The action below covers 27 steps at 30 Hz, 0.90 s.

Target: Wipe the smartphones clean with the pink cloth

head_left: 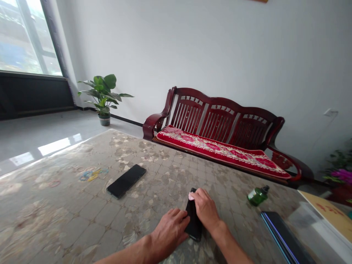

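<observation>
A black phone [194, 227] lies on the patterned tablecloth [110, 216], between my two hands. My right hand [205, 208] is closed on a small pale pink cloth [191, 196] and presses it against the far end of the phone. At the phone's left edge rests my left hand [171, 229], its fingers bent and touching the side; its thumb lies near the phone's lower part. A second black phone [126, 180] lies flat further left.
Several coloured rubber bands [92, 174] lie at the left. On the right are a green bottle [257, 195], a stack of phones [286, 238] and a box [330, 216]. Behind the table stands a red wooden bench [220, 113]; a potted plant [103, 119] is back left.
</observation>
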Available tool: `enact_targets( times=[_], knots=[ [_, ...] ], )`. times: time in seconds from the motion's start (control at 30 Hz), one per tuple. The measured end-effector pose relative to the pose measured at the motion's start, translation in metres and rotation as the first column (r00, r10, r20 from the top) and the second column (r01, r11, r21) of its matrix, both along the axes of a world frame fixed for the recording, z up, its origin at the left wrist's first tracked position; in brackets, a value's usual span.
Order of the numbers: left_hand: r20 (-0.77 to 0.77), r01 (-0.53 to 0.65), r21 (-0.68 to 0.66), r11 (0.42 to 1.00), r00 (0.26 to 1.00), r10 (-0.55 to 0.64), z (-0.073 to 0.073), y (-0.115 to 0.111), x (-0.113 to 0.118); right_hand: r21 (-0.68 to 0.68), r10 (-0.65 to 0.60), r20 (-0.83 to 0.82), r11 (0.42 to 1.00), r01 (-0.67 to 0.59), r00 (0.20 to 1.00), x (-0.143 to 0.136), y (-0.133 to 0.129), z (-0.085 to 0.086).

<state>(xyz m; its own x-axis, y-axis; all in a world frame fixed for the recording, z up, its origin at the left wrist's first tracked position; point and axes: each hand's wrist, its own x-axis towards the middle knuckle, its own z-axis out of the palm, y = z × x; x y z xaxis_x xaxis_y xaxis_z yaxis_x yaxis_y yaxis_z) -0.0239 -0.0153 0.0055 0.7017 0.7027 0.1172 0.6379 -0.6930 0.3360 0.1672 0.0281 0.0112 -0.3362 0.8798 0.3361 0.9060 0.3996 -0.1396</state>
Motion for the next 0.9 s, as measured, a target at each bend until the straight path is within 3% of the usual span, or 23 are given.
enact_targets(
  times=[0.17, 0.4, 0.47, 0.73, 0.9],
  knots=[
    [-0.012, -0.002, 0.008, 1.0, 1.0, 0.002, 0.001, 0.0, -0.001, 0.014, -0.098, -0.029, 0.995, 0.099, 0.995, 0.003, 0.026, 0.002],
    [-0.021, -0.012, -0.002, 1.0, 1.0, 0.012, 0.002, 0.0, 0.001, -0.016, 0.043, -0.082, 0.999, -0.044, 0.996, 0.0, -0.021, -0.005],
    [-0.013, -0.015, -0.008, 1.0, 1.0, 0.015, 0.002, 0.0, 0.001, -0.012, 0.067, -0.08, 0.998, -0.068, 0.995, 0.001, -0.025, -0.004],
    [-0.046, -0.007, -0.001, 1.0, 0.999, 0.007, 0.007, -0.001, 0.002, 0.007, -0.092, -0.074, 0.996, 0.093, 0.993, 0.004, 0.021, 0.004],
    [-0.023, -0.02, 0.0, 1.0, 1.0, 0.02, 0.008, 0.0, 0.004, -0.024, 0.023, -0.114, 0.999, -0.026, 0.993, 0.003, -0.011, -0.001]
  ],
)
